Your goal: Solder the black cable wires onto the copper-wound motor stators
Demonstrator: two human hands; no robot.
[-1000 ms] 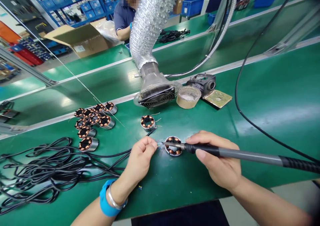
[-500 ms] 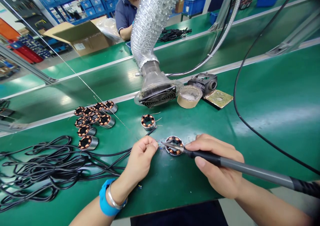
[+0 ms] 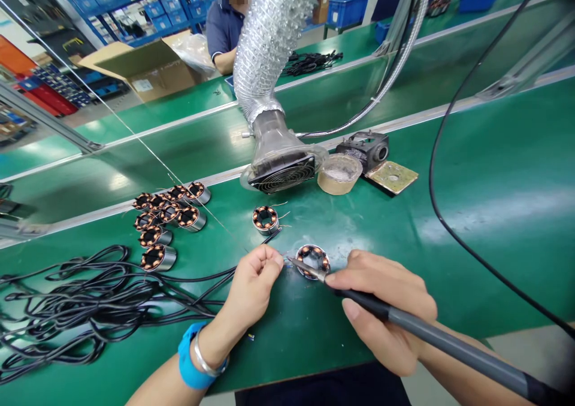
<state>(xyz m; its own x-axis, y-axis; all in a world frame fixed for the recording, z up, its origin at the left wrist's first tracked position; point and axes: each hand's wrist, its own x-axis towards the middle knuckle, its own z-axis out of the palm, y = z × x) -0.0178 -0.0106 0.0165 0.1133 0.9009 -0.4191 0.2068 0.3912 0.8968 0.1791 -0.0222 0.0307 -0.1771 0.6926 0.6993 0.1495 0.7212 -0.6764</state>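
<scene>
Nine stators [image 3: 313, 258], one soldering iron [image 3: 422, 332].

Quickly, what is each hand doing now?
Left hand: closed, pinching thin wires.
Right hand: closed around soldering iron.

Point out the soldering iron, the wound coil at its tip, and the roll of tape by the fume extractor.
soldering iron [image 3: 431, 334], head view, on its grey handle.
wound coil [image 3: 309, 255], head view, on its copper windings.
roll of tape [image 3: 339, 174], head view, on its top face.
</scene>
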